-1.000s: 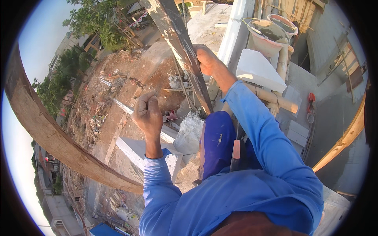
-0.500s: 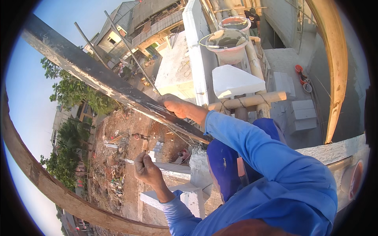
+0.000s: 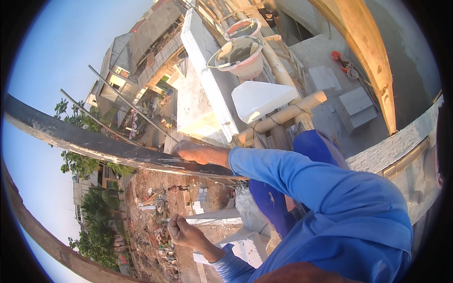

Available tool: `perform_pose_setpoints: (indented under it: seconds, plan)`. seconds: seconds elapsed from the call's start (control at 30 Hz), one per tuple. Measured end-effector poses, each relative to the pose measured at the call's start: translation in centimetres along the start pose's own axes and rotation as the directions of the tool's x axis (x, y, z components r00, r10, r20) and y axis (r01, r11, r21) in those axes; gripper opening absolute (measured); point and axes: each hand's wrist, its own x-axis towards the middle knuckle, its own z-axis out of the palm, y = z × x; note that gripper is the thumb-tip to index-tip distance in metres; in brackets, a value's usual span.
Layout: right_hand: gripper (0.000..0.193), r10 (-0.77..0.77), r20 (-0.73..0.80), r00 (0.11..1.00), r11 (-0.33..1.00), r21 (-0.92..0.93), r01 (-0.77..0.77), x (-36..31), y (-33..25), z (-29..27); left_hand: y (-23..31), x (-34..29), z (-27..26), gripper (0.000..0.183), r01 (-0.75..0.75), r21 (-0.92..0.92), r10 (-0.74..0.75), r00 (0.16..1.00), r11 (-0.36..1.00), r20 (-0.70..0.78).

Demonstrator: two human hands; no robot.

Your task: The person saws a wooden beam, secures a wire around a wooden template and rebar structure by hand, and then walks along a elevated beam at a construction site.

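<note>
My right hand point(image 3: 192, 153) is closed over the edge of a long dark beam point(image 3: 113, 147) with a pale, scraped lower edge, which crosses from the left rim to my knees. Lower down, in front of my body, my left hand point(image 3: 183, 232) is raised with thumb and fingers pinched together. Whatever it pinches, if anything, is too small to make out. Beyond my right forearm a cut white block point(image 3: 262, 100) rests on bamboo poles, beside a tied bamboo crosspiece point(image 3: 283, 117).
Two mortar buckets, the nearer one point(image 3: 241, 59) with a wire handle, stand behind the block. A white wall panel point(image 3: 207, 70) runs alongside. Upright timber point(image 3: 373, 61) rises at right, near stacked white blocks point(image 3: 357, 107). Far below left lies rubble ground point(image 3: 151, 221) with a person point(image 3: 177, 188).
The whole view has turned, so the beam lies flatter and the buckets and block sit further left. My right hand stays on the beam; my left hand remains pinched, lower in the picture.
</note>
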Motion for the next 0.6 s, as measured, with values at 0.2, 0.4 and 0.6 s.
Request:
perform_pose_setpoints:
  seconds: [0.2,0.4,0.6]
  plan:
    - [0.011,-0.008,-0.048,0.999,0.998,0.055,0.011,1.3,1.2,0.3,0.4,-0.2,-0.4,0.015,0.028,0.006,-0.028,1.0,1.0,0.013]
    - [0.01,0.014,-0.075,0.997,1.0,0.024,-0.012,1.3,1.3,0.2,1.3,-0.5,-0.4,0.014,-0.023,0.014,0.023,1.0,1.0,0.005]
    - [0.013,-0.016,-0.105,0.994,0.998,0.064,0.023,1.1,1.2,0.7,0.2,-0.4,-0.7,0.014,0.019,-0.029,-0.019,1.0,0.999,0.009]
